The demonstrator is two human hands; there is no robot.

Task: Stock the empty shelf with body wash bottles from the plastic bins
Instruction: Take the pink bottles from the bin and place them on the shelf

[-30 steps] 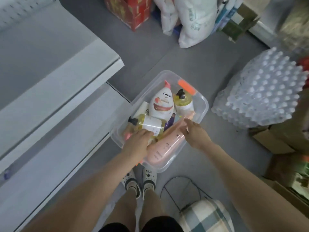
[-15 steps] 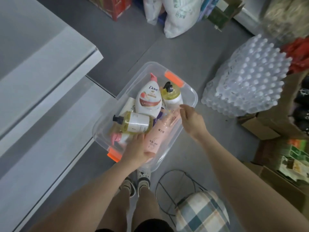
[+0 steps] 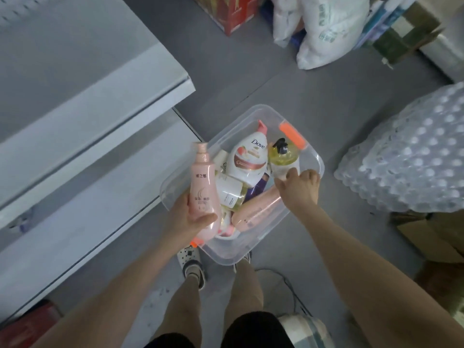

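A clear plastic bin [image 3: 227,259] with orange latches sits on the grey floor in front of my feet. It holds a white Dove bottle [image 3: 247,159], a yellow pump bottle [image 3: 283,158], a clear yellow bottle [image 3: 232,192] and a pink bottle [image 3: 257,212] lying flat. My left hand [image 3: 184,222] grips another pink bottle [image 3: 203,187], lifted upright over the bin's left rim. My right hand [image 3: 300,190] reaches into the bin, its fingers curled over the neck end of the lying pink bottle, beside the yellow pump bottle. The white shelf [image 3: 82,116] stands to the left.
A lower white shelf board [image 3: 82,204] runs under the upper one. A wrapped stack of water bottles [image 3: 414,156] stands right of the bin, with cardboard boxes [image 3: 431,237] below it. A red carton [image 3: 227,11] and white bags [image 3: 329,31] lie beyond. A plaid-cushioned stool [image 3: 306,330] is by my legs.
My left hand has lifted one pink bottle out of the bin and raised it upright to the left. My right hand has stayed at the neck end of the pink bottle lying in the bin.
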